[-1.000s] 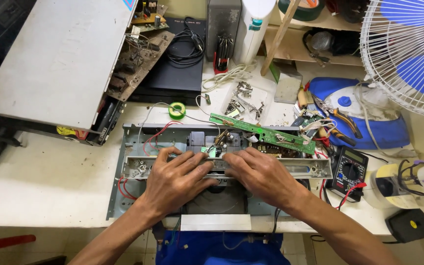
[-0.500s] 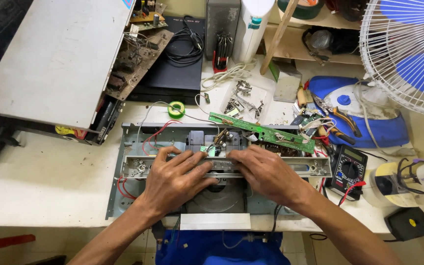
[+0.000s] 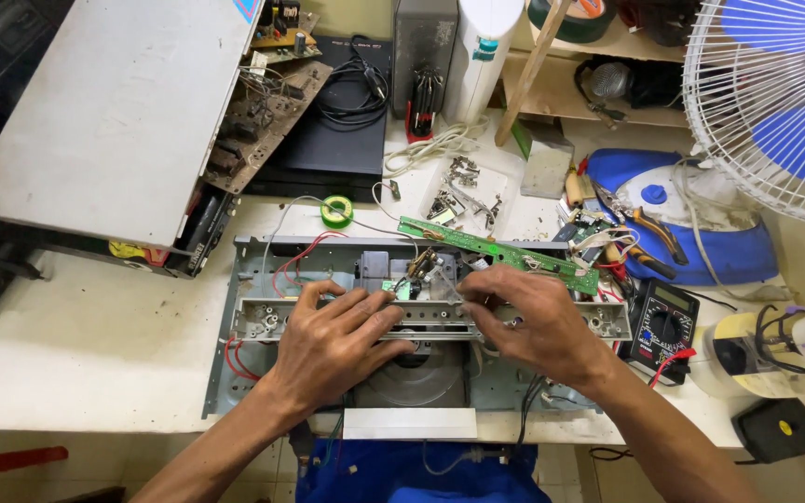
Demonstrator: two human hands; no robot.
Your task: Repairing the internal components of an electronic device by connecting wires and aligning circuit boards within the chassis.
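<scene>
Metal crossbar under both your hands

Metal crossbar (image 3: 263, 319) spans the open grey chassis (image 3: 225, 373) at lower centre of the frame. Your left hand (image 3: 337, 340) lies flat on it, fingers spread and pressing down, gripping nothing. Your right hand (image 3: 533, 326) curls over the bar just right of centre; whether its fingertips pinch anything, you cannot tell. A green circuit board (image 3: 496, 251) slants just above your hands. A black multimeter (image 3: 665, 328) sits at right, beside a blue iron (image 3: 691, 210).

A long green circuit board (image 3: 500, 252) crosses the grey metal chassis (image 3: 235, 373) threaded with thin red wires (image 3: 293, 264) (a small green solder spool (image 3: 335, 211) sits behind), beside a blue-bladed white fan (image 3: 775, 102).
</scene>
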